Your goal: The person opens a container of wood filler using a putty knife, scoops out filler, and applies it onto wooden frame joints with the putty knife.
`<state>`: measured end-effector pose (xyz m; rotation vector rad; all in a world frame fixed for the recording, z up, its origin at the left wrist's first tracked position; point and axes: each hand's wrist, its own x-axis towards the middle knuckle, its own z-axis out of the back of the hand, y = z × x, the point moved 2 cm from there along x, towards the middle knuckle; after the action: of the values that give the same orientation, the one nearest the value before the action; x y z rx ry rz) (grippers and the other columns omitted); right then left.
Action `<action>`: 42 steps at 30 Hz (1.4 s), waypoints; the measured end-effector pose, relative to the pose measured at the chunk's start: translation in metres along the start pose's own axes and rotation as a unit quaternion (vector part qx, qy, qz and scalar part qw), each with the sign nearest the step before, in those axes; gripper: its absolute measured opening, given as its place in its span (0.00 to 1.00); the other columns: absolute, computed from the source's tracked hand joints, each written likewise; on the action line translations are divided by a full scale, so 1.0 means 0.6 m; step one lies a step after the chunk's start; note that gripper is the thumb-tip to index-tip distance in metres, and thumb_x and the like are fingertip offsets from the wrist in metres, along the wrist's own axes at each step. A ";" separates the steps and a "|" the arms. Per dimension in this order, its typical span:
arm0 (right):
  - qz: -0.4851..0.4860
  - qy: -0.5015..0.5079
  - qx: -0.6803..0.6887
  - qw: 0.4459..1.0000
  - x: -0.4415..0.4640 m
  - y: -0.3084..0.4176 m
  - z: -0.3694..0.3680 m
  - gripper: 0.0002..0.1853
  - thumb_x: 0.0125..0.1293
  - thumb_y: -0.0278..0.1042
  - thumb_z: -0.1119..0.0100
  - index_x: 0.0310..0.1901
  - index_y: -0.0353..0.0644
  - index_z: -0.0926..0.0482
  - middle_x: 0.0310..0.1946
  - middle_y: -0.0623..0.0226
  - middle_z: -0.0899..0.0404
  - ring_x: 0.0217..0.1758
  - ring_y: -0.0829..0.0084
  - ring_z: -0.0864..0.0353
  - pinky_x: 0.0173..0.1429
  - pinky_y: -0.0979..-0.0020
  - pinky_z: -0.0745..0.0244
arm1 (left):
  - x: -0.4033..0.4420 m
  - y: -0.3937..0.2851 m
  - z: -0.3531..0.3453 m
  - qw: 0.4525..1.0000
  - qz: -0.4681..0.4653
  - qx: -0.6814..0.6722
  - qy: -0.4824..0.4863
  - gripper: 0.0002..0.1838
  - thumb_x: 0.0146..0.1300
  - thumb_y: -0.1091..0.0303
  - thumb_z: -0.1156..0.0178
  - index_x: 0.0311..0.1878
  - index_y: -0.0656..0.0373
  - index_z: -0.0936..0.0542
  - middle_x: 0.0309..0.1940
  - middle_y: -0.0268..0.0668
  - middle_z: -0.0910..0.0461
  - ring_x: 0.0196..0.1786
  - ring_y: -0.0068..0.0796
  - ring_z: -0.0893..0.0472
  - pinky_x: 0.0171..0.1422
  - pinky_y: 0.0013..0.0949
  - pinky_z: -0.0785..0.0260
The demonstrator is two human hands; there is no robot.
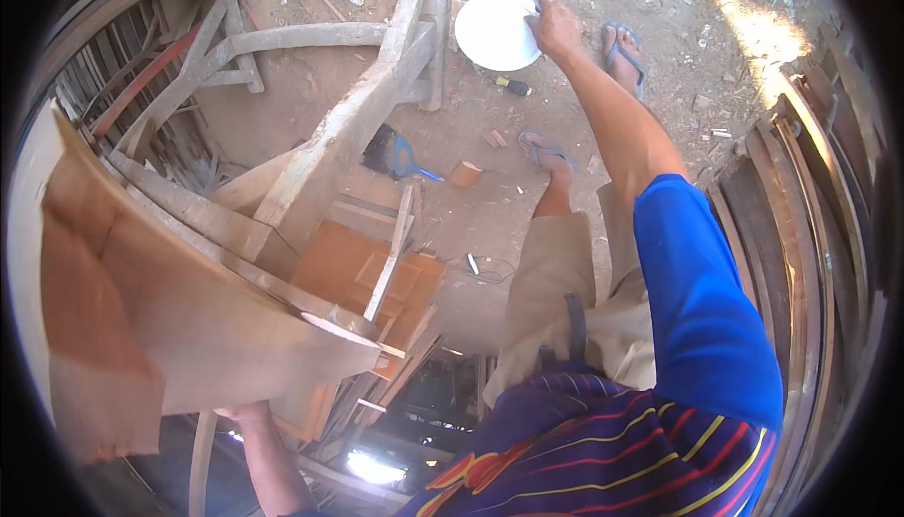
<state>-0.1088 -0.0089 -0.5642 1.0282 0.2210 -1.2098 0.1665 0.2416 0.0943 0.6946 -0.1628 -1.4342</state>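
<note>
The right hand [557, 31] grips one white round object [493, 27], upper center; the left hand [247, 412], lower left, meets one wooden panel [217, 315], fingers hidden, grip unclear. Two sandals [638, 67] show.

No readable text, labels, brands, numbers or signs on anything.

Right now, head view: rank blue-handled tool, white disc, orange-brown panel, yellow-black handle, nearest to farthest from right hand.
1. White disc: in right hand.
2. Yellow-black handle: ground, slightly left.
3. Blue-handled tool: ground, farther left.
4. Orange-brown panel: farthest left.
</note>
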 end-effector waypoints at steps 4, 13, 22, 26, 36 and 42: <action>0.026 -0.033 -0.054 0.998 0.002 -0.001 -0.042 0.13 0.73 0.35 0.47 0.53 0.40 0.18 0.51 0.45 0.15 0.53 0.45 0.12 0.54 0.48 0.16 | -0.020 0.019 0.017 1.000 0.003 -0.006 0.018 0.28 0.62 0.51 0.27 0.55 0.64 0.19 0.51 0.44 0.16 0.48 0.48 0.15 0.49 0.46 0.21; 0.132 -0.007 -0.132 0.982 0.029 0.023 -0.017 0.11 0.77 0.33 0.51 0.52 0.37 0.23 0.47 0.47 0.15 0.47 0.44 0.11 0.46 0.48 0.13 | -0.013 0.000 0.016 0.998 0.065 -0.023 -0.010 0.26 0.65 0.54 0.29 0.56 0.64 0.19 0.51 0.46 0.17 0.49 0.48 0.14 0.52 0.46 0.20; 0.170 0.084 -0.250 0.950 0.013 0.046 -0.022 0.12 0.77 0.28 0.56 0.53 0.35 0.23 0.50 0.43 0.15 0.45 0.48 0.09 0.44 0.52 0.12 | -0.001 -0.010 0.013 0.990 0.131 0.000 -0.055 0.23 0.69 0.58 0.32 0.58 0.67 0.21 0.52 0.47 0.17 0.51 0.47 0.15 0.55 0.44 0.19; 0.139 -0.008 -0.095 0.986 -0.010 0.042 -0.068 0.15 0.77 0.33 0.54 0.58 0.38 0.23 0.52 0.45 0.16 0.48 0.47 0.10 0.52 0.46 0.15 | 0.031 -0.039 0.021 0.991 0.111 0.025 -0.068 0.20 0.75 0.59 0.40 0.59 0.67 0.21 0.51 0.47 0.17 0.52 0.45 0.15 0.55 0.42 0.19; 0.157 -0.028 -0.088 0.983 -0.003 0.018 -0.028 0.20 0.74 0.31 0.54 0.64 0.44 0.21 0.60 0.50 0.21 0.60 0.50 0.15 0.61 0.50 0.16 | 0.154 -0.497 0.014 0.724 0.043 -0.688 -0.008 0.16 0.68 0.52 0.32 0.50 0.53 0.13 0.43 0.39 0.12 0.42 0.45 0.13 0.48 0.43 0.20; 0.073 0.096 -0.017 0.992 -0.068 -0.021 -0.002 0.26 0.75 0.28 0.52 0.74 0.42 0.29 0.70 0.41 0.31 0.68 0.46 0.21 0.72 0.53 0.21 | 0.343 -0.700 -0.461 0.679 0.322 -0.650 0.113 0.33 0.68 0.59 0.37 0.71 0.73 0.27 0.68 0.62 0.26 0.73 0.57 0.27 0.78 0.51 0.37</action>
<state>-0.1350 0.0192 -0.5453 1.1132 0.3099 -0.9714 -0.0181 0.1506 -0.4087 -0.3970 0.7199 -0.4665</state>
